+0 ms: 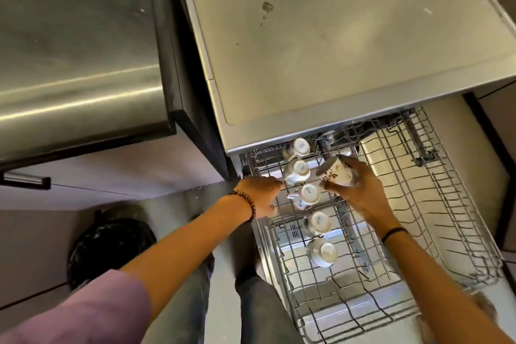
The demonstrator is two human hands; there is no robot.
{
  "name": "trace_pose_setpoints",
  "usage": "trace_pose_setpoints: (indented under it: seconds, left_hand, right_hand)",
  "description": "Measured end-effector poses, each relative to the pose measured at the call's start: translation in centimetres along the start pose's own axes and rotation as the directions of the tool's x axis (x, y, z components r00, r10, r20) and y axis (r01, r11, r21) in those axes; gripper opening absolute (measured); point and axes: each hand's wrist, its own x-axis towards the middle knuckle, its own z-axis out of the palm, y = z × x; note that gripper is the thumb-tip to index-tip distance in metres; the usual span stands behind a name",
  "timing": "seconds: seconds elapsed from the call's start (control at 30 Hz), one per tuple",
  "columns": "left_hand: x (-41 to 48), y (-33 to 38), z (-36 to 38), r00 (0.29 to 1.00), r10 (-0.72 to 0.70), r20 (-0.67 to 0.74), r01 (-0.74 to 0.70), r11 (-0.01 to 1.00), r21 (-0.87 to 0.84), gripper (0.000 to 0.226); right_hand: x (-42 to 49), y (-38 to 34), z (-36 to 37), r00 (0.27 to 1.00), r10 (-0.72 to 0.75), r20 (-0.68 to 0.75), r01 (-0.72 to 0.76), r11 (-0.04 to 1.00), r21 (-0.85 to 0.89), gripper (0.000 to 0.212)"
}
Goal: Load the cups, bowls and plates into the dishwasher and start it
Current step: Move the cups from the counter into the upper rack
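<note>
Cup [338,174] is getting gripped by the right hand [360,193], fingers curling round it. Left hand [259,196] is blurring at the rack [460,232] edge, grip's anyone's guess. Rack's right side is sitting open.

Five white cups [308,194] sat upside down in a row along the left side of the pulled-out wire rack [452,220]. A sixth cup [339,174], white with a flower pattern, was tilted above the rack, gripped in the right hand [363,193].
</note>
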Motion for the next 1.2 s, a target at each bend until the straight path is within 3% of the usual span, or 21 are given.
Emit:
trace_pose_setpoints:
  seconds: [0.13,0.23,0.47,0.57,0.7,1.0,1.2]
  left_hand:
    - [1.1,-1.5,1.4,1.0,0.007,0.016,-0.007,1.0,-0.007,0.049]
    - [1.3,-1.9,1.8,1.0,0.018,-0.022,-0.02,0.997,-0.074,0.052]
    - [1.4,-2.6,2.5,0.998,0.026,-0.065,-0.034,0.99,-0.134,0.052]
    - [1.4,-2.5,2.7,0.997,0.016,-0.07,-0.026,0.989,-0.145,0.052]
    - [1.2,-2.5,2.8,0.997,0.009,-0.08,-0.023,0.985,-0.173,0.051]
    - [-0.1,-1.9,2.4,0.993,0.001,-0.12,-0.029,0.973,-0.23,0.042]
    - [-4.2,-1.5,0.8,0.963,-0.034,-0.268,-0.056,0.945,-0.322,0.032]
  right_hand:
    - [5.2,1.8,0.2,0.994,-0.108,0.02,0.108,0.932,-0.347,0.076]
    - [8.1,2.6,1.1,0.988,-0.148,0.041,0.151,0.883,-0.445,0.066]
    - [10.9,3.0,3.7,0.976,-0.195,0.096,0.217,0.852,-0.477,0.058]
    - [11.0,2.4,4.2,0.98,-0.154,0.123,0.194,0.869,-0.455,0.067]
    - [10.3,2.2,4.8,0.993,-0.106,0.056,0.12,0.902,-0.414,0.071]
    - [4.6,0.3,4.8,0.998,-0.06,-0.036,0.039,0.908,-0.417,0.054]
    - [-2.7,-5.2,6.0,0.983,-0.181,0.042,0.185,0.935,-0.302,0.031]
